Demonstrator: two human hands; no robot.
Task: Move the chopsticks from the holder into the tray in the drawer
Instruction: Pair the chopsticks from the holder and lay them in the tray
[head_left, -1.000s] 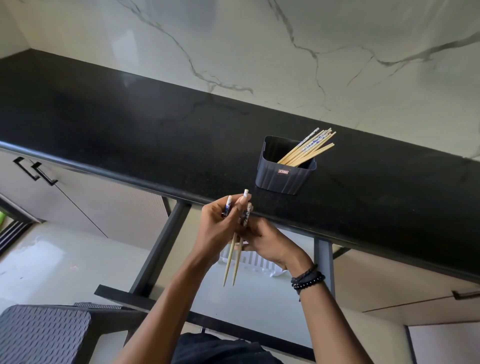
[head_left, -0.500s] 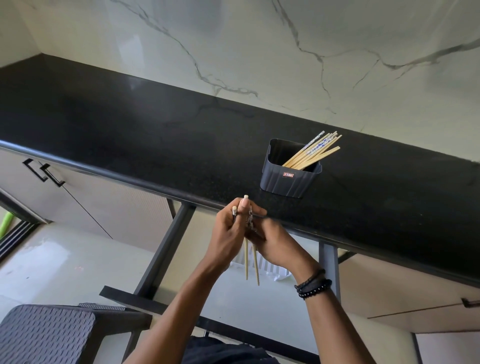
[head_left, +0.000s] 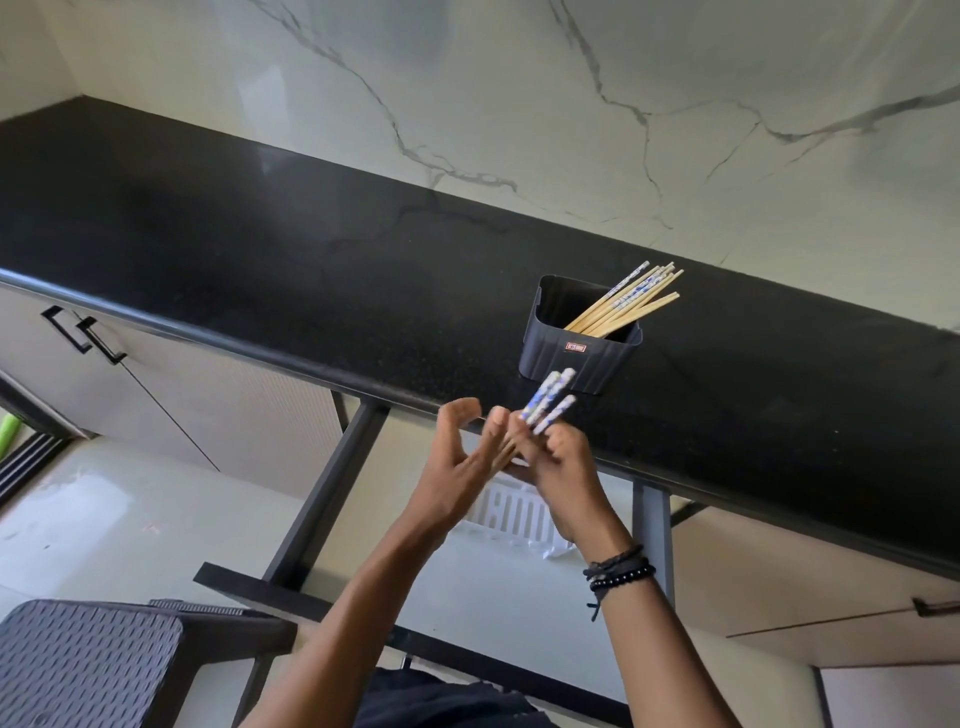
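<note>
Right hand (head_left: 558, 462): fingers closed around the chopsticks (head_left: 550, 402), patterned ends up.
Left hand (head_left: 462, 457): spread wide, steadying.
Advice: square the tips, then lower flat into the white tray (head_left: 511, 512).

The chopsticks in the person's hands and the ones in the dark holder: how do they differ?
The held chopsticks are a few, gripped by the right hand in front of the counter edge; the chopsticks in the holder are a fuller bunch leaning against the holder rim.
The held ones show blue-and-white patterned ends; most in the holder look like plain wood, though at least one is patterned.
The open left hand sits beside the held ones.
Both sets tilt up to the right.
</note>
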